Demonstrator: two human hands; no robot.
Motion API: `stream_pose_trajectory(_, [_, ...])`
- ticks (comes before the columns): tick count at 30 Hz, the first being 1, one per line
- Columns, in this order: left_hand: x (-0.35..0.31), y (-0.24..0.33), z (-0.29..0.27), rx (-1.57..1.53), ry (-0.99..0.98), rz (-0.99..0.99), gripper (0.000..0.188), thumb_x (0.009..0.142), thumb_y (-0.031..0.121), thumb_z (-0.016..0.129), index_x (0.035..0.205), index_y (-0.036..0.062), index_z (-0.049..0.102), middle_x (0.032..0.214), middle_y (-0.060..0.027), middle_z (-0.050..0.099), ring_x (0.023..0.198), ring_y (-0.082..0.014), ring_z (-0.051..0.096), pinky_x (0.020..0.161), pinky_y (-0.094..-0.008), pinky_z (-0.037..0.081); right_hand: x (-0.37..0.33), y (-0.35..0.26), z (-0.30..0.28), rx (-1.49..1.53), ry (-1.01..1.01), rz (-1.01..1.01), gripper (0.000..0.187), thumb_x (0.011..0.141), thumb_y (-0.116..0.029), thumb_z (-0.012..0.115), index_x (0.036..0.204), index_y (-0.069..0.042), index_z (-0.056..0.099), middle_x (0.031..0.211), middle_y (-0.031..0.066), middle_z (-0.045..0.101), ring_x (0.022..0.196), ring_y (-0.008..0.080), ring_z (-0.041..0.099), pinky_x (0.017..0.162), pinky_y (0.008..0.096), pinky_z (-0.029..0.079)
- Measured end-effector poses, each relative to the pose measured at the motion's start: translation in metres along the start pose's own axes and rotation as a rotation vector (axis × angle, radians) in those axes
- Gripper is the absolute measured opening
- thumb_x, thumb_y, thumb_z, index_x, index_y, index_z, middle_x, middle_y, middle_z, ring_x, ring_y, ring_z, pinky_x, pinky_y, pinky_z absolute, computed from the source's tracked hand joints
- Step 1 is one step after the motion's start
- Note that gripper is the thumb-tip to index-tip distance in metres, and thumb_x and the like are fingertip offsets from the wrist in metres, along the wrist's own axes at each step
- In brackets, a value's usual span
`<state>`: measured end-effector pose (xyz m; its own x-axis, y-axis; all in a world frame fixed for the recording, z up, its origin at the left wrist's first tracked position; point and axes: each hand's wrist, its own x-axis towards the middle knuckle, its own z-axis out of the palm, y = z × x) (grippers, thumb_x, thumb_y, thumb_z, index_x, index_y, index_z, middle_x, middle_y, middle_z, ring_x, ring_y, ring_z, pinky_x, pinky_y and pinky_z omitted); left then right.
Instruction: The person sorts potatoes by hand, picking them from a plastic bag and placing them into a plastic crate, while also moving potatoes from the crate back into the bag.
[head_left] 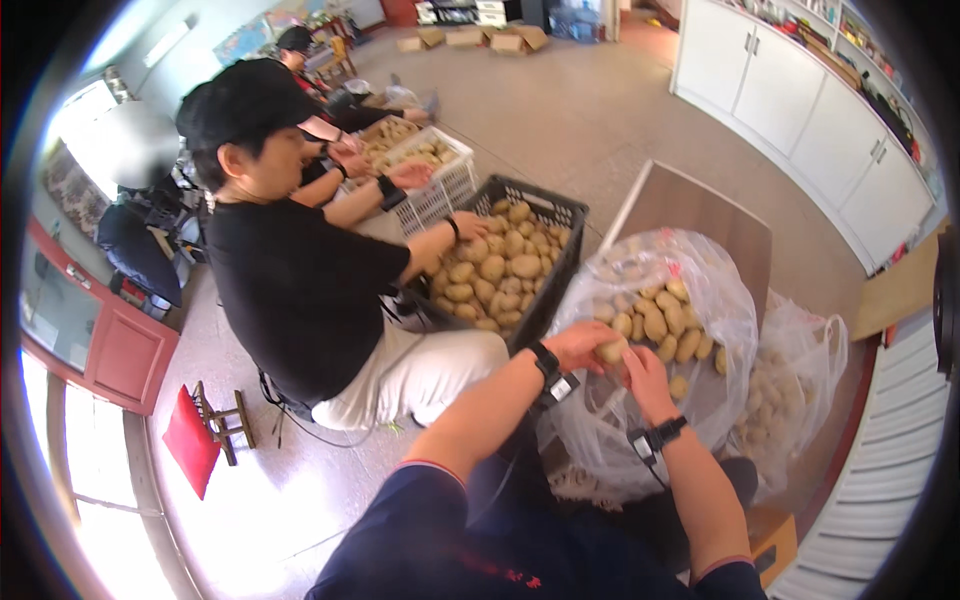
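Observation:
Both my hands are closed on one potato (611, 350), above the front of an open clear plastic bag (725, 275). My left hand (578, 347) grips it from the left, while the fingers of my right hand (646, 382) press on its right side. Loose potatoes (660, 318) lie inside the bag just beyond my hands. The bag rests on a brown wooden board (690, 200) with a pale edge. Each of my wrists wears a dark band with a small device.
Left of the bag stands a black crate (572, 255) of potatoes, with a seated co-worker's hand (470, 226) in it. White crates (462, 180) lie beyond. A second potato bag (790, 390) sits at the right. A stool with a red cushion (190, 443) stands far left.

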<state>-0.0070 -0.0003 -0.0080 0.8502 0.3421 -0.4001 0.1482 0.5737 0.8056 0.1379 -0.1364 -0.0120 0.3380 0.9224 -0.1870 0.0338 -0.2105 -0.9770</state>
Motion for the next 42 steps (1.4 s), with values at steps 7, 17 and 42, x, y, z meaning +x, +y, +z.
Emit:
stream_pose_trajectory(7, [0.005, 0.015, -0.025, -0.294, 0.261, 0.122, 0.03, 0.098, 0.031, 0.051, 0.11, 0.0032, 0.055, 0.094, -0.0117, 0.064, 0.075, -0.0236, 0.066, 0.065, -0.0343, 0.057, -0.012, 0.042, -0.048, -0.708, 0.294, -0.398, 0.028, 0.086, -0.016, 0.066, 0.108, -0.001, 0.059, 0.099, 0.014, 0.061, 0.097, 0.03, 0.057, 0.086, 0.0412, 0.045])
stream_pose_trajectory(17, [-0.002, -0.006, -0.121, -0.557, 0.692, 0.291, 0.026, 0.097, 0.023, 0.052, 0.118, 0.0062, 0.053, 0.108, -0.0142, 0.059, 0.091, -0.0316, 0.061, 0.074, -0.0441, 0.057, -0.027, 0.081, -0.087, -1.112, 0.315, -0.158, 0.045, 0.074, -0.006, 0.066, 0.117, -0.006, 0.054, 0.123, 0.0155, 0.049, 0.108, 0.0384, 0.052, 0.092, 0.0465, 0.044])
stream_pose_trajectory(42, [0.018, 0.008, -0.065, -0.359, 0.739, 0.206, 0.034, 0.092, 0.025, 0.057, 0.122, 0.0098, 0.048, 0.117, -0.0094, 0.054, 0.093, -0.0258, 0.063, 0.068, -0.037, 0.054, 0.003, 0.019, -0.038, 0.166, 0.083, 0.156, 0.036, 0.088, -0.013, 0.058, 0.122, -0.001, 0.053, 0.089, 0.0048, 0.059, 0.063, 0.0121, 0.055, 0.052, 0.0261, 0.044])
